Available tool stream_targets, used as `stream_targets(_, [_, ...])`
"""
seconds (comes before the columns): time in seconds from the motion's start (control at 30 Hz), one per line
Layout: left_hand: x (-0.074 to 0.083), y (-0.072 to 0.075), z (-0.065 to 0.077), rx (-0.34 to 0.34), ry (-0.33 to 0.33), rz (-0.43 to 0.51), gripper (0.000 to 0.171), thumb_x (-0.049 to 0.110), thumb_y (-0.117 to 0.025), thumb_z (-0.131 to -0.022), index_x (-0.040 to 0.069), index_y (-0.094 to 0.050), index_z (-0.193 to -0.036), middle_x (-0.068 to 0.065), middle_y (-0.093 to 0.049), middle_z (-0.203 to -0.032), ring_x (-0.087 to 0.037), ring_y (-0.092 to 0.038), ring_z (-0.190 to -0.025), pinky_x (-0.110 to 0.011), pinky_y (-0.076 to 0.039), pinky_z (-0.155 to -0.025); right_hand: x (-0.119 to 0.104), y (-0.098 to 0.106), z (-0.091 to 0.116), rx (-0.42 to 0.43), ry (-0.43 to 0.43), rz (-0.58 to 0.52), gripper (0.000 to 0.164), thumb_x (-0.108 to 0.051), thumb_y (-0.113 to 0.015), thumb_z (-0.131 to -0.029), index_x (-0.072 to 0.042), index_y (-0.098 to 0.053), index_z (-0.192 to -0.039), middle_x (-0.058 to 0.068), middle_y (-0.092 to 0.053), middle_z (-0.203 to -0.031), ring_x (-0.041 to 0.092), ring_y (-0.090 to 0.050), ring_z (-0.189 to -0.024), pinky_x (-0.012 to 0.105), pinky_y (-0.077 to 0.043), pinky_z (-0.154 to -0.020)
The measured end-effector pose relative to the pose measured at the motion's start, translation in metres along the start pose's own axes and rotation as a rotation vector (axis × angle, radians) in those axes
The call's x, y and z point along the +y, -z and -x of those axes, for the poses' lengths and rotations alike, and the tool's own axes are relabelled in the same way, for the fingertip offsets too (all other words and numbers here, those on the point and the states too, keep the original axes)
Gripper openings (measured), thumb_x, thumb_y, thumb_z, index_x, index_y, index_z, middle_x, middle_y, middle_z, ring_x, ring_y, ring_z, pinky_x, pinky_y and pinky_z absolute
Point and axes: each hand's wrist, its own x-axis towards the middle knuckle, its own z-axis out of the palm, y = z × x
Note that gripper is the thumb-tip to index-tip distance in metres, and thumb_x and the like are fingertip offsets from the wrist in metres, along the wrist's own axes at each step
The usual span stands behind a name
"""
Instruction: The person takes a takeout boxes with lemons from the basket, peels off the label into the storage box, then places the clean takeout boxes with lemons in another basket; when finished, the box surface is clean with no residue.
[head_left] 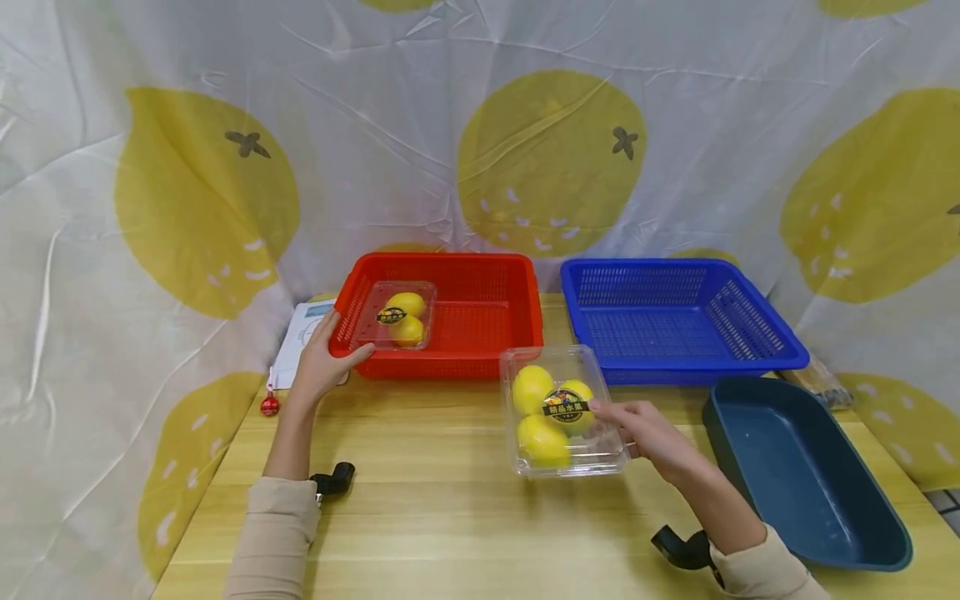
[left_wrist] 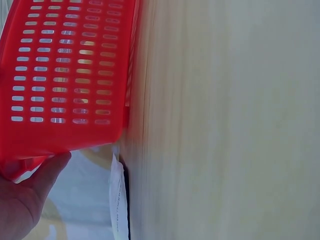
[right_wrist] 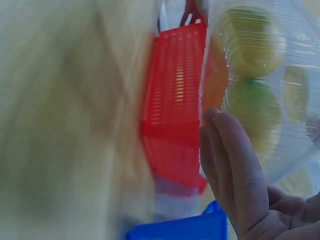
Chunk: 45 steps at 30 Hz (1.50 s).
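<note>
My right hand (head_left: 647, 433) holds a clear plastic fruit box (head_left: 585, 367) by its right side, thumb on top and fingers beneath. Three yellow lemons (head_left: 543, 442) show inside, under a black label with Chinese print. The box is tilted above the table, in front of the gap between two baskets. At the front left corner of the red basket (head_left: 480, 367), my left hand (head_left: 321, 367) grips the rim, thumb along the front edge and fingers down the left side. Inside that basket, at its left, lies another clear box (head_left: 369, 329) with two lemons showing.
To the right of the red basket stands a blue basket (head_left: 682, 367). A dark teal tub (head_left: 810, 467) sits at the table's right, close to my right forearm. Behind my left hand lies a white flat item (head_left: 288, 354), with a small red bell (head_left: 270, 405) beside it. A lemon-print curtain (head_left: 390, 150) hangs behind.
</note>
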Motion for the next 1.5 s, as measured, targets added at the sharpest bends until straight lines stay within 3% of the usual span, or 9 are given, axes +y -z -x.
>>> stream_targets(0.17, [0.003,-0.002,0.000,0.015,0.003,-0.009,0.103,0.054,-0.070,-0.083,0.010,-0.014,-0.157,-0.008,-0.010,-0.166,-0.038,-0.018,-0.149,-0.061,-0.030,-0.113,0.024,0.000,0.002,0.010,-0.032,-0.014,0.065,-0.041,-0.051,-0.099,0.015,-0.049,-0.132,0.005,-0.072,-0.095,0.015,-0.071,-0.077,0.033,-0.058,-0.065])
stream_targets(0.33, [0.005,-0.004,0.000,0.032,-0.005,-0.032,0.102,0.054,-0.069,-0.083,0.008,-0.015,-0.157,-0.010,-0.011,-0.165,-0.039,-0.018,-0.149,-0.062,-0.029,-0.114,0.041,0.000,-0.003,0.017,-0.058,-0.018,0.068,-0.041,-0.055,-0.097,0.015,-0.047,-0.135,0.003,-0.071,-0.090,0.015,-0.070,-0.075,0.031,-0.057,-0.061])
stream_targets(0.53, [0.004,-0.006,0.000,0.046,-0.008,-0.060,0.101,0.055,-0.068,-0.083,0.009,-0.016,-0.157,-0.011,-0.012,-0.165,-0.040,-0.019,-0.148,-0.063,-0.028,-0.114,0.052,-0.002,-0.011,0.027,-0.097,0.001,0.069,-0.045,-0.057,-0.095,0.012,-0.052,-0.132,-0.007,-0.059,-0.072,0.007,-0.055,-0.060,0.025,-0.048,-0.055])
stream_targets(0.63, [0.003,-0.006,0.000,0.049,-0.007,-0.061,0.101,0.055,-0.068,-0.083,0.009,-0.016,-0.157,-0.011,-0.013,-0.165,-0.040,-0.019,-0.148,-0.064,-0.028,-0.113,0.055,-0.003,-0.014,0.028,-0.117,0.012,0.067,-0.046,-0.058,-0.094,0.010,-0.055,-0.130,-0.005,-0.063,-0.071,0.006,-0.049,-0.056,0.022,-0.042,-0.053])
stream_targets(0.73, [0.003,-0.006,-0.001,0.047,-0.008,-0.061,0.101,0.055,-0.068,-0.084,0.009,-0.016,-0.157,-0.011,-0.013,-0.165,-0.039,-0.019,-0.148,-0.064,-0.028,-0.113,0.055,-0.002,-0.014,0.037,-0.117,0.035,0.065,-0.045,-0.057,-0.095,0.011,-0.055,-0.128,0.001,-0.070,-0.087,0.008,-0.059,-0.066,0.024,-0.048,-0.057])
stream_targets(0.87, [0.004,-0.007,-0.001,0.047,-0.007,-0.060,0.101,0.056,-0.068,-0.083,0.009,-0.015,-0.157,-0.010,-0.013,-0.165,-0.039,-0.019,-0.149,-0.065,-0.029,-0.112,0.053,-0.002,-0.013,0.069,-0.121,0.081,0.062,-0.044,-0.060,-0.094,0.010,-0.059,-0.124,0.004,-0.067,-0.093,0.009,-0.055,-0.067,0.026,-0.049,-0.059])
stream_targets(0.97, [0.003,-0.007,0.000,0.045,-0.003,-0.057,0.102,0.056,-0.067,-0.083,0.010,-0.015,-0.157,-0.010,-0.013,-0.165,-0.039,-0.019,-0.148,-0.064,-0.030,-0.112,0.051,-0.003,-0.013,0.088,-0.125,0.098,0.060,-0.043,-0.061,-0.093,0.009,-0.061,-0.121,0.004,-0.068,-0.093,0.010,-0.054,-0.067,0.027,-0.049,-0.060])
stream_targets(1.17, [0.003,-0.006,0.002,0.048,0.008,-0.059,0.101,0.056,-0.068,-0.083,0.011,-0.015,-0.157,-0.011,-0.013,-0.165,-0.039,-0.020,-0.148,-0.064,-0.030,-0.112,0.053,-0.006,-0.012,0.097,-0.103,0.084,0.061,-0.041,-0.062,-0.094,0.012,-0.059,-0.123,0.010,-0.073,-0.099,0.014,-0.067,-0.079,0.031,-0.058,-0.071])
stream_targets(1.5, [0.003,-0.007,0.000,0.043,-0.003,-0.042,0.101,0.055,-0.068,-0.084,0.011,-0.014,-0.157,-0.011,-0.012,-0.165,-0.039,-0.020,-0.148,-0.063,-0.030,-0.113,0.052,-0.005,-0.012,0.166,-0.092,0.114,0.053,-0.041,-0.065,-0.092,0.005,-0.067,-0.117,0.007,-0.074,-0.095,0.013,-0.066,-0.081,0.032,-0.058,-0.073])
